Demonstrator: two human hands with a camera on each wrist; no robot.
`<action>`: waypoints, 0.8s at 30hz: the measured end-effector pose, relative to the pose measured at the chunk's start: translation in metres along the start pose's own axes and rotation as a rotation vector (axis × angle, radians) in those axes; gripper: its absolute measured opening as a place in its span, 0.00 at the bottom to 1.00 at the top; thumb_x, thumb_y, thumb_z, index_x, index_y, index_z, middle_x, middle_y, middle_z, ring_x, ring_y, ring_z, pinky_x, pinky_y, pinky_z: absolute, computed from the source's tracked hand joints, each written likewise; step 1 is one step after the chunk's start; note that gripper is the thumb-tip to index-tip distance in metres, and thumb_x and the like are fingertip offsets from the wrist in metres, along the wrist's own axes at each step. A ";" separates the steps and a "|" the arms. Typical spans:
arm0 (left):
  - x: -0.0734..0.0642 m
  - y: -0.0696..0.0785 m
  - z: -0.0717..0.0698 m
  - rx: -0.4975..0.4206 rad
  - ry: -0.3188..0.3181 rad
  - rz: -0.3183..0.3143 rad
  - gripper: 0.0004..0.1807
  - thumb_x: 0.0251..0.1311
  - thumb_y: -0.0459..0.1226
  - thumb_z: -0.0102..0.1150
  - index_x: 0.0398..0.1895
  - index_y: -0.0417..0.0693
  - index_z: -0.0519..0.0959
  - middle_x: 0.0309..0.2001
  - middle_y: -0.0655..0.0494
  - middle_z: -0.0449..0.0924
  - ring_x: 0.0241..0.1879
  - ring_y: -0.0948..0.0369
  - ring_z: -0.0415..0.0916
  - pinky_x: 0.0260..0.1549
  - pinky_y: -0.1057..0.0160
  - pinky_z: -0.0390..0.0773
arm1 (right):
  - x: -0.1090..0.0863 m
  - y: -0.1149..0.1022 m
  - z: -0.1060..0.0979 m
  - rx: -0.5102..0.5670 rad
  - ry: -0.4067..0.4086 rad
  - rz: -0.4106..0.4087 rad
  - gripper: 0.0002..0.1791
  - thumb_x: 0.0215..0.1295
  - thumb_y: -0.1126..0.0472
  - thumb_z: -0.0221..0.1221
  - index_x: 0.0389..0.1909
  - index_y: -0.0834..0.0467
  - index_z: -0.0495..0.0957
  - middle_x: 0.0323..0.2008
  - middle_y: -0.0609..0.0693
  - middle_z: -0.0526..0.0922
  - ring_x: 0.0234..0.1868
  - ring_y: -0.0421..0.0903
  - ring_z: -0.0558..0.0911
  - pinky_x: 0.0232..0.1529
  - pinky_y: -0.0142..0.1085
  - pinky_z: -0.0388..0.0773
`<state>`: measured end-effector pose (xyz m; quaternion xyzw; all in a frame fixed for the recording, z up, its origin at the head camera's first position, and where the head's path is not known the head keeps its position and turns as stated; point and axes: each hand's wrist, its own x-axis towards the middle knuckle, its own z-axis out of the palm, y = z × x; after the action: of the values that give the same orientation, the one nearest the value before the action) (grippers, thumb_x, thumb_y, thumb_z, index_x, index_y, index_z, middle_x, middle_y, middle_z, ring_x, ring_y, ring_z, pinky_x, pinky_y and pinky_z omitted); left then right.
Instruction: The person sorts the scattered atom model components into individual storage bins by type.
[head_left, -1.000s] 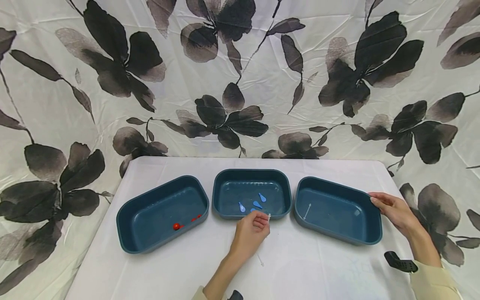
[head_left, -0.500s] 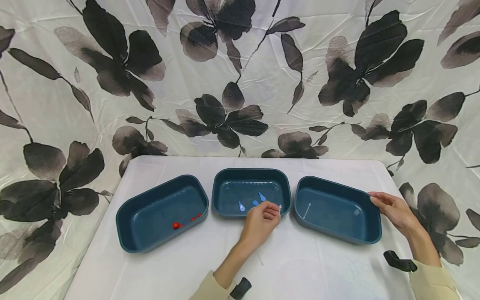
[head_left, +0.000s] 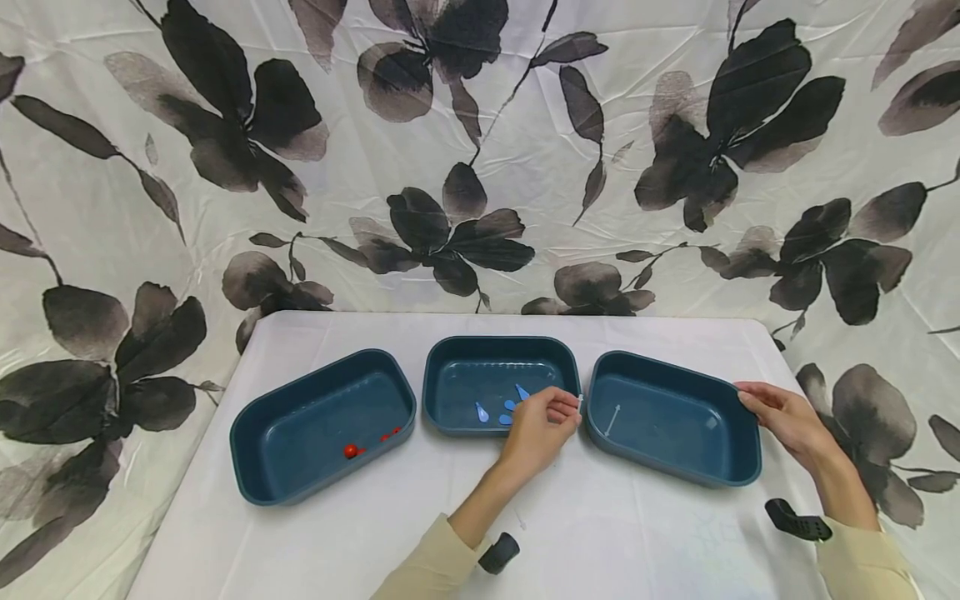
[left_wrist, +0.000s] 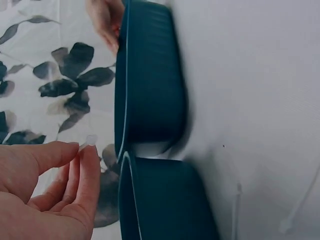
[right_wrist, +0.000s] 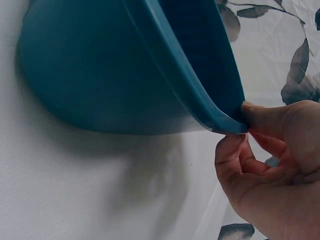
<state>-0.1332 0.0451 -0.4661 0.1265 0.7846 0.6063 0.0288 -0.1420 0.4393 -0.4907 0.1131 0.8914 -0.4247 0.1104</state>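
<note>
Between thumb and fingertips my left hand (head_left: 542, 429) pinches a small translucent white plastic stick (left_wrist: 90, 141) with a wider end. That hand is above the front right corner of the middle blue bin (head_left: 502, 343), near the gap beside the right bin (head_left: 675, 482). My right hand (head_left: 787, 425) grips the right bin's outer rim, thumb on top and fingers beneath, as the right wrist view shows. A similar white stick (head_left: 613, 421) lies inside the right bin. Several blue teardrop-shaped pieces (head_left: 482, 412) lie in the middle bin, partly hidden by my left hand.
The left bin (head_left: 258, 492) holds a red ball (head_left: 350, 451) and small red pieces (head_left: 386, 437). More thin white sticks (left_wrist: 236, 212) lie on the white-covered table in front of the bins. A floral cloth (head_left: 450, 167) hangs behind the table.
My left hand has moved right with the white stick, from the front of the middle bin toward the right bin. My right hand stays on the right bin's rim.
</note>
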 end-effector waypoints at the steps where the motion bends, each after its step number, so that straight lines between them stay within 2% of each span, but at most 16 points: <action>1: 0.002 0.001 0.002 0.000 -0.004 -0.001 0.06 0.61 0.25 0.67 0.41 0.37 0.84 0.33 0.52 0.84 0.30 0.64 0.80 0.36 0.71 0.78 | 0.000 0.000 0.000 0.001 -0.001 -0.001 0.36 0.81 0.44 0.48 0.72 0.71 0.63 0.66 0.71 0.70 0.42 0.24 0.73 0.64 0.58 0.72; 6: 0.008 0.004 0.008 0.019 -0.024 -0.012 0.07 0.61 0.27 0.68 0.41 0.37 0.84 0.32 0.53 0.84 0.29 0.66 0.80 0.33 0.71 0.78 | 0.001 0.001 0.000 0.012 -0.003 0.000 0.36 0.81 0.44 0.48 0.72 0.71 0.63 0.66 0.71 0.70 0.43 0.25 0.73 0.64 0.59 0.71; 12: 0.015 0.007 0.015 0.037 -0.045 -0.019 0.07 0.61 0.27 0.68 0.42 0.38 0.85 0.32 0.54 0.85 0.29 0.70 0.79 0.33 0.73 0.78 | 0.001 0.001 0.000 -0.018 0.006 0.002 0.36 0.81 0.44 0.49 0.71 0.71 0.64 0.65 0.70 0.72 0.43 0.26 0.74 0.58 0.47 0.79; 18: 0.024 0.009 0.024 0.045 -0.060 -0.020 0.07 0.62 0.27 0.68 0.42 0.37 0.85 0.32 0.54 0.85 0.28 0.72 0.76 0.33 0.75 0.77 | 0.001 0.000 0.000 0.021 -0.002 0.002 0.37 0.81 0.44 0.48 0.72 0.71 0.63 0.67 0.72 0.69 0.44 0.26 0.73 0.65 0.61 0.70; 24: 0.033 0.011 0.034 0.042 -0.078 -0.043 0.06 0.62 0.26 0.67 0.42 0.36 0.85 0.32 0.53 0.84 0.27 0.72 0.76 0.32 0.74 0.77 | 0.000 -0.001 0.000 0.039 -0.007 -0.002 0.37 0.81 0.44 0.48 0.72 0.72 0.62 0.67 0.73 0.67 0.44 0.25 0.71 0.65 0.64 0.67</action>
<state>-0.1560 0.0877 -0.4607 0.1337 0.7981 0.5833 0.0700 -0.1426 0.4390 -0.4901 0.1127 0.8827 -0.4425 0.1110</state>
